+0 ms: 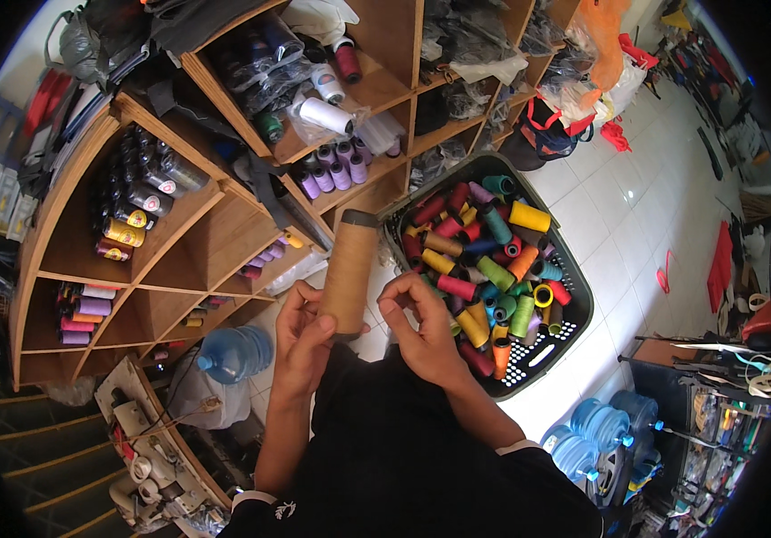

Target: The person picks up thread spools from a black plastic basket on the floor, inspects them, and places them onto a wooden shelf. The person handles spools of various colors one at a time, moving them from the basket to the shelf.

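A cone of tan thread stands nearly upright in my left hand, tilted slightly to the right. My thumb and fingers wrap its lower end, and a dark core shows at its top. Just right of the cone, my right hand is raised with its fingers curled and the thumb near the index finger. Whether it pinches a thread end is too small to tell. Beyond it on the right sits a dark plastic basket, heaped with thread spools in many colours.
Wooden shelves on the left hold purple spools, black-and-gold cones and bagged items. A blue water jug and a sewing machine stand lower left. Several more jugs are lower right, on white tile floor.
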Demonstrator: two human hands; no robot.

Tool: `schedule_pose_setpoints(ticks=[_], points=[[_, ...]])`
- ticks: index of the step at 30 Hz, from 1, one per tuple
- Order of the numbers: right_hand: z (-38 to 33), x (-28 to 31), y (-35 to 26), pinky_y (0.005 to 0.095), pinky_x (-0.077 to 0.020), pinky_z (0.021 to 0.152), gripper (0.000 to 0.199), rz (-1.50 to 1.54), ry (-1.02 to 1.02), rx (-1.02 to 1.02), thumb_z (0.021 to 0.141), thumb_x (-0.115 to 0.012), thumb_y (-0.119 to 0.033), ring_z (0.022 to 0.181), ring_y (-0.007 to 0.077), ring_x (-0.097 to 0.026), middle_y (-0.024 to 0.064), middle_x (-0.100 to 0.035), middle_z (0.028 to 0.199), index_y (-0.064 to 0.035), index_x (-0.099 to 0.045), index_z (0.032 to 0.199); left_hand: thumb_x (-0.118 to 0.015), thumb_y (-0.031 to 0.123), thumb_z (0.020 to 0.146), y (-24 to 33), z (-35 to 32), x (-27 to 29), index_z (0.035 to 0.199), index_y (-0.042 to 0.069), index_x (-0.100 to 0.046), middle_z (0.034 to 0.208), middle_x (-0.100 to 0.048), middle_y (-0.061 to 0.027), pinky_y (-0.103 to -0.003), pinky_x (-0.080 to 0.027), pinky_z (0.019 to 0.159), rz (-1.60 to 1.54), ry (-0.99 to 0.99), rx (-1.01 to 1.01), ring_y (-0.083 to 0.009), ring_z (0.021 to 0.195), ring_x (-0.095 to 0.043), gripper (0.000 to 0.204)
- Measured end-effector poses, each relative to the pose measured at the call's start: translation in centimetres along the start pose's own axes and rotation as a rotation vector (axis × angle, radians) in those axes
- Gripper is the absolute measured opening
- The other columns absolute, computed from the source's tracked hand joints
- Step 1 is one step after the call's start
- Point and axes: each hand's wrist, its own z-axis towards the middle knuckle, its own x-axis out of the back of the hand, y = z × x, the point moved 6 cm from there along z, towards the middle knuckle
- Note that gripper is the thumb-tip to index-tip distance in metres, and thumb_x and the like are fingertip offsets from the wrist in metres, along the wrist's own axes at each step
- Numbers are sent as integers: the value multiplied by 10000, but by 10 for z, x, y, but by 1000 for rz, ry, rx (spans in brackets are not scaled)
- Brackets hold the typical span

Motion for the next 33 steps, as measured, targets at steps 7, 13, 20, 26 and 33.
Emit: schedule_pose_setpoints(ticks=[7,13,20,26,33], points=[[0,2,-35,299,-464,669,170,-177,162,256,785,-699,-45,752,197,-587,106,-604,890,-8,-602,920,-673,98,811,-4,-3,1,1004,56,-410,1071,-595,-143,-311,-479,856,106,32,-31,-175,987,-594,329],[-7,9,-19,276,-459,655,131,-104,142,196,822,-671,-67,762,171,-588,92,-580,833,13,-578,868,-691,102,799,-14,-3,-2,998,60,-408,1065,-583,-132,-292,-467,843,133,5,20,-160,979,-586,348],[-18,14,12,240,-469,724,117,506,-37,-281,889,-629,-100,784,79,-537,18,-537,863,-11,-553,884,-666,173,827,-30,0,-15,1091,18,-409,1091,-568,-170,-394,-511,857,141,-117,112,-229,991,-599,400],[-37,45,39,250,-450,746,410,356,90,-196,791,-748,-333,878,118,-555,58,-584,996,-33,-583,1018,-606,414,844,-60,8,-38,1187,-41,-431,1075,-567,-177,-372,-520,777,193,-260,299,-247,930,-610,597],[-79,79,74,327,-426,955,522,477,365,-167,842,-696,-150,1114,170,-528,104,-540,1215,6,-457,1279,-416,373,985,-139,13,-22,1159,-44,-519,1058,-599,-159,-355,-501,815,468,-315,601,-232,942,-608,464]])
